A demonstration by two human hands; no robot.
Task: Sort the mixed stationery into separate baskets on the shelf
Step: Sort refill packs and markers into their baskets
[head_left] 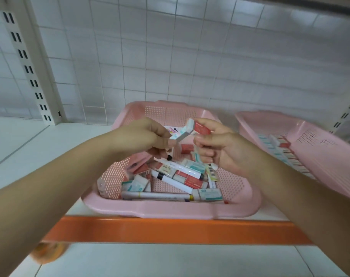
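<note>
Both forearms reach in over the orange shelf edge and meet above the mixed basket of erasers and markers. The left hand pinches a teal eraser with curled fingers. The right hand grips a red eraser. The sorted basket sits to the right.

No legible text on the stationery

likely a shop. a slotted shelving upright stands beyond the left hand. an orange shelf edge runs beneath it.
</note>
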